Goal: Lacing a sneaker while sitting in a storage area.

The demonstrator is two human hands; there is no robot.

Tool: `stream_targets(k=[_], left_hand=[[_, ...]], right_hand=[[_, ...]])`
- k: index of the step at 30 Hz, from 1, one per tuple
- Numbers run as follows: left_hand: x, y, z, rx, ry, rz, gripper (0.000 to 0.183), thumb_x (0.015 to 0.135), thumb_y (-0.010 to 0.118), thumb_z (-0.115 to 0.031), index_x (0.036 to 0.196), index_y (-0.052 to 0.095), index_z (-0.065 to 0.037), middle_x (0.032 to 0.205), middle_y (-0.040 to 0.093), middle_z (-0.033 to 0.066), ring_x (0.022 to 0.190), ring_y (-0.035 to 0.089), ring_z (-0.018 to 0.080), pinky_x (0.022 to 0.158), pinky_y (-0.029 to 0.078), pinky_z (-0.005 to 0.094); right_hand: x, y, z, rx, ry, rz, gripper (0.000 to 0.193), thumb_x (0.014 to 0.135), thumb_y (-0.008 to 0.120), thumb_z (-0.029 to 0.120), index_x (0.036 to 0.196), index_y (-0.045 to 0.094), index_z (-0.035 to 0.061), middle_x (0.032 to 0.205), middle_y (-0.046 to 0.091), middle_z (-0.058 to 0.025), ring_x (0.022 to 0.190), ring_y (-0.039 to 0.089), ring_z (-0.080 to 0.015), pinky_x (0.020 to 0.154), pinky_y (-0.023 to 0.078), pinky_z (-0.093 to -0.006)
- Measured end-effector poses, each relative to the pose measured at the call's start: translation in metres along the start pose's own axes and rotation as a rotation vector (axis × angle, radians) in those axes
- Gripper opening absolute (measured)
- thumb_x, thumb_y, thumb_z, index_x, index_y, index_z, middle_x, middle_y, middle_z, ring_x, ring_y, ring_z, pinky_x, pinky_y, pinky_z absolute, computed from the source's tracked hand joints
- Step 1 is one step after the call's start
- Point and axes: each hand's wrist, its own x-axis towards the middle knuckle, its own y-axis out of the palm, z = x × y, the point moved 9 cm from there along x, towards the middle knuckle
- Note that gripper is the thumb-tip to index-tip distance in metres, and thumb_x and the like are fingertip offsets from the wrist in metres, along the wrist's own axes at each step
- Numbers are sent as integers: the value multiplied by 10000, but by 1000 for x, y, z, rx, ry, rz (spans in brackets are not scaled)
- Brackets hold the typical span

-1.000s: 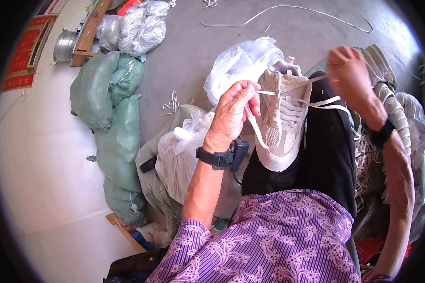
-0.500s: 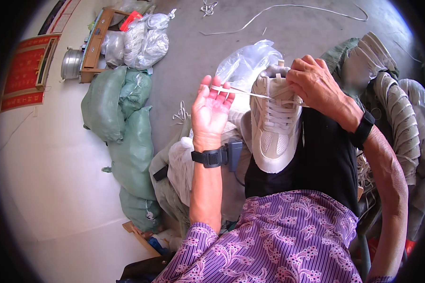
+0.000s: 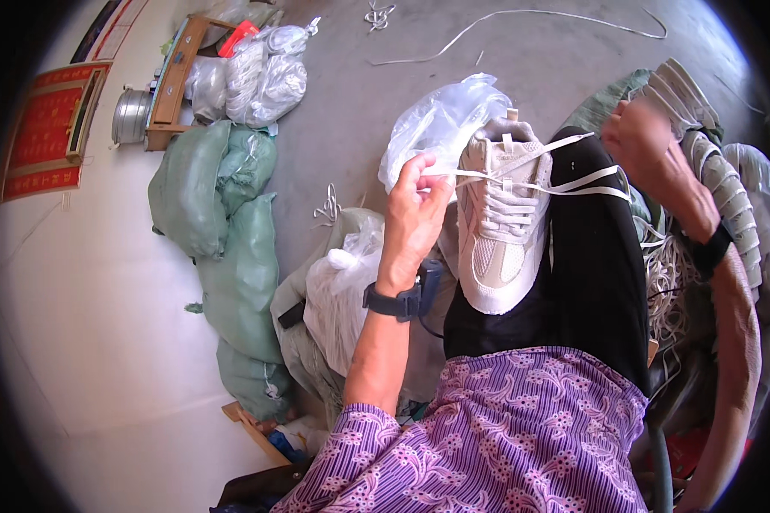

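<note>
A cream-and-white sneaker (image 3: 498,248) rests on my black-clad lap, toe toward me. Its white shoelace (image 3: 510,203) is threaded through the lower eyelets. My left hand (image 3: 419,209), beside the shoe's upper left side, has its thumb and fingers pinched on a stretch of lace drawn out leftward. Right of the shoe, one lace tip sticks up freely and another stretch of lace curves in a loop over my thigh. My right hand (image 3: 646,141) is off to the right near stacked pale shoe parts (image 3: 680,94); motion blurs its fingers, so whether it holds anything is unclear.
A clear plastic bag (image 3: 441,115) lies beyond the shoe. To the right are a heap of loose laces (image 3: 669,278) and a long row of nested pale pieces (image 3: 731,197). Stuffed green sacks (image 3: 239,274) line the left wall, near a wooden drawer unit (image 3: 175,73).
My right hand has left the shoe and swung right. My left hand, earlier palm up with lace across its fingers, has turned over and come closer to the shoe, pinching the lace.
</note>
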Motion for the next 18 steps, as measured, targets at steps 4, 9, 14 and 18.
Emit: stream_targets(k=[4, 9, 14, 18], left_hand=[[-7, -5, -27, 367, 125, -77, 383, 848, 681, -141, 1209, 584, -56, 792, 615, 58, 698, 537, 76, 621, 460, 268], [-3, 17, -51, 337, 363, 4, 309, 815, 686, -94, 1118, 641, -56, 754, 611, 101, 646, 563, 164, 597, 464, 315], [-6, 32, -63, 409, 671, 33, 249, 811, 691, -54, 1060, 681, -55, 762, 602, 78, 608, 548, 177, 582, 452, 298], [-9, 36, -70, 419, 769, 5, 176, 815, 682, -40, 991, 681, -46, 738, 570, 93, 636, 573, 219, 591, 457, 315]], right_hand=[[13, 18, 47, 114, -192, -135, 141, 783, 666, 105, 918, 644, 69, 902, 575, -81, 907, 543, -277, 769, 434, -392], [34, 41, 65, 112, -137, -10, 148, 807, 653, 110, 953, 672, 100, 954, 580, -60, 950, 522, -257, 797, 410, -390], [36, 46, 61, 141, -84, 100, 84, 830, 624, 100, 908, 649, 80, 951, 580, -69, 950, 524, -265, 785, 413, -402], [37, 55, 56, 117, -32, 146, 69, 830, 604, 79, 897, 613, 67, 941, 577, -79, 956, 530, -271, 778, 411, -411]])
